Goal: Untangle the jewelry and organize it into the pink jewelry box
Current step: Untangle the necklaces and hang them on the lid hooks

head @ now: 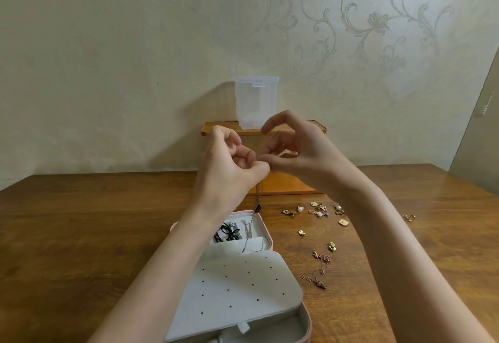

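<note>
Both hands, the left hand point(232, 159) and the right hand point(291, 150), are raised above the box point(266, 237), and their fingertips pinch together on a thin chain point(258, 194). The chain hangs down from the fingers toward the far part of the box. It is better to pull gently and slowly, so the knot does not tighten.

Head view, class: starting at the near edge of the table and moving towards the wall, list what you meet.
Pink jewelry box → rose-gold chain → scattered earrings → raised left hand and right hand, fingertips together → clear plastic container by the wall.
</note>
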{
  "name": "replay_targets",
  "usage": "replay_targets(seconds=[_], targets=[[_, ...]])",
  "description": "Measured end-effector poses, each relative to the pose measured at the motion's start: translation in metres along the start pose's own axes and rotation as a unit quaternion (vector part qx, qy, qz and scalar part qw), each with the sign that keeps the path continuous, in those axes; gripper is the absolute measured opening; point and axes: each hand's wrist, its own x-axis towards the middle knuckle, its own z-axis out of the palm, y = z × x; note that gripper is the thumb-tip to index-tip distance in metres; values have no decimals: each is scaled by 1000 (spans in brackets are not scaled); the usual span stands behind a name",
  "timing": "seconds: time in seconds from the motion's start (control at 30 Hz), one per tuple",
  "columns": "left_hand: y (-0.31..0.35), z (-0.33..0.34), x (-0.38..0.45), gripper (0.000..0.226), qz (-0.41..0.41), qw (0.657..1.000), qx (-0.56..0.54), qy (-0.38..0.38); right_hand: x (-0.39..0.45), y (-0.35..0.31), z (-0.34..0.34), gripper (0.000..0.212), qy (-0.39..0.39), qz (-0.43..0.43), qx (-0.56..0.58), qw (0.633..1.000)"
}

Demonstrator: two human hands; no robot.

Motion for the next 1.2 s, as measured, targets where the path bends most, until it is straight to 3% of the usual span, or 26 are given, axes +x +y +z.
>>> replay_targets(seconds=[0.17, 0.37, 0.43, 0.53, 0.63, 0.77, 1.03, 1.2], targets=[[0, 0, -2, 44, 30, 998, 28, -38, -5, 4, -2, 26, -29, 61, 143, 987], [1, 0, -2, 41, 62, 998, 16, -4, -3, 12, 5, 25, -19, 117, 349, 930], [0, -1, -2, 45, 81, 995, 53, -2, -2, 14, 8, 25, -8, 126, 361, 924], [-1, -1, -2, 46, 77, 994, 76, -8, -2, 13, 6, 26, 3, 114, 295, 949], [-4, -1, 0, 48, 58, 996, 71, -15, -3, 11, 4, 28, -1, 78, 213, 974], [-3, 0, 0, 49, 43, 998, 40, 3, -4, 9, 2, 28, -2, 53, 202, 978], [-2, 0, 1, 47, 66, 997, -9, 40, 1, 13, 17, 25, 19, 80, 359, 930], [-5, -2, 0, 47, 93, 993, -52, 45, 3, 15, 25, 24, 13, 111, 476, 872]])
